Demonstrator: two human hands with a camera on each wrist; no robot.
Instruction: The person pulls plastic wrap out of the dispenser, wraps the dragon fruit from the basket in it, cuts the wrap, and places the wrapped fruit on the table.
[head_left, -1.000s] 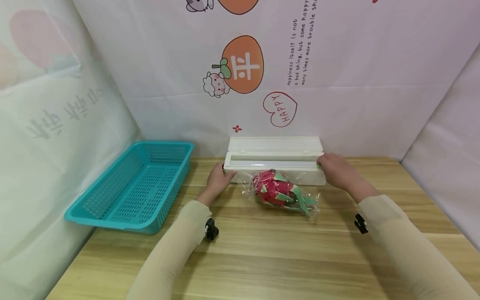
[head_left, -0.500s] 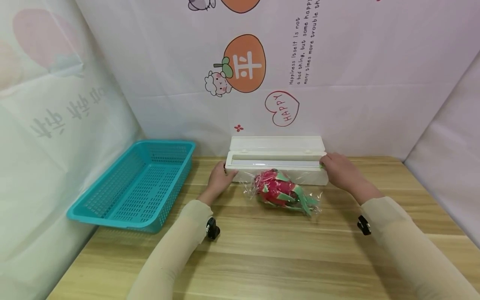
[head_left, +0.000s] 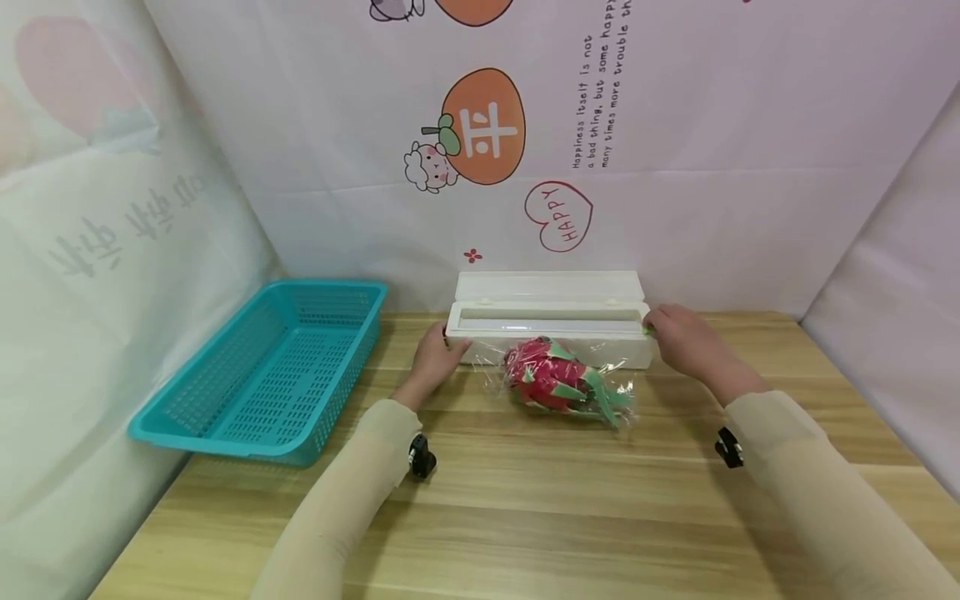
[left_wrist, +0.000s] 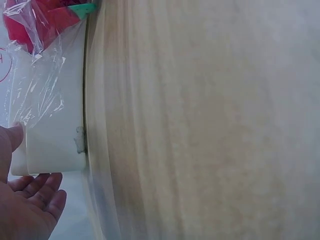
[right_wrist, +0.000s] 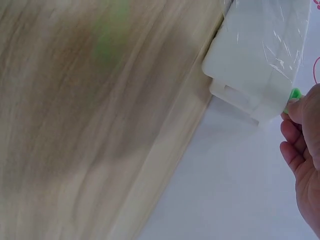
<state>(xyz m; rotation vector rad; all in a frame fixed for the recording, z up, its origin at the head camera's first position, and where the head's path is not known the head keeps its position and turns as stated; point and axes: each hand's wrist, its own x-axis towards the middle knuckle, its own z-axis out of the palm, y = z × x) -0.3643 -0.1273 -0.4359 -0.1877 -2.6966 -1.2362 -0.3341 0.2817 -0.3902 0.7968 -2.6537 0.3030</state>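
Note:
A white plastic-wrap dispenser (head_left: 636,353) stands at the back of the table, its lid (head_left: 551,287) raised and a pale roll inside. My left hand (head_left: 435,360) grips its left end, thumb on the front and fingers at the end face in the left wrist view. At the right end, my right hand (head_left: 684,343) pinches a small green slide cutter (right_wrist: 294,94) on the box's edge. In front lies a red dragon fruit (head_left: 546,375) with green scales, covered in clear film (left_wrist: 47,85) that reaches the front of the box.
An open turquoise basket (head_left: 296,379) with perforated walls sits on the left of the wooden table (head_left: 555,517). A white printed cloth (head_left: 697,225) hangs right behind the dispenser, and more cloth closes off both sides.
My right hand has slid a little to the right with the green cutter, to the dispenser's right end. The left hand keeps its grip; box and dragon fruit stay in place.

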